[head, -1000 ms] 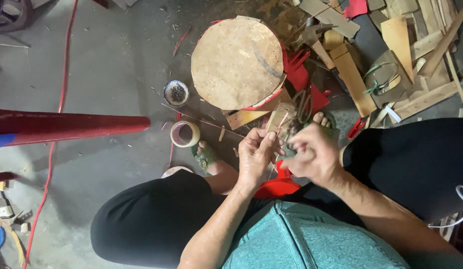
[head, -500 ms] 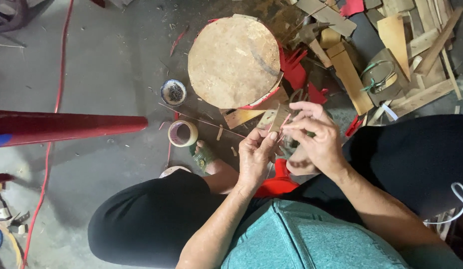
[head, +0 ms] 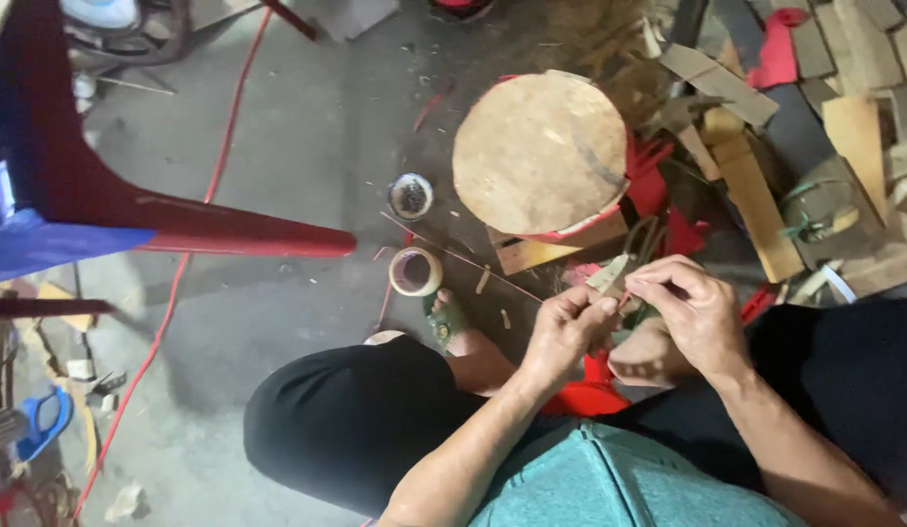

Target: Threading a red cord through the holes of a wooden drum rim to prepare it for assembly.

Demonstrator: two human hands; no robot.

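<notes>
The person wears black trousers (head: 346, 420), which fill the lower middle and right of the frame, and a teal top (head: 610, 483) with a raised seam at the bottom centre. Forearms and both hands are bare, with no sleeves, and a green sandal strap (head: 444, 320) crosses one foot.

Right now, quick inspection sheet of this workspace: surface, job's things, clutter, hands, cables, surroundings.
Surface: grey concrete floor, dusty, scraps scattered.
Job's things: thin bamboo strip pinched between both hands; long sliver on the floor.
Clutter: wood offcuts, red scraps, tape roll, small tin.
Hands: left hand and right hand both closed on the strip.
Cables: red cord runs across the floor.
Surroundings: round wooden block, red stool leg, blue-handled tool.
</notes>
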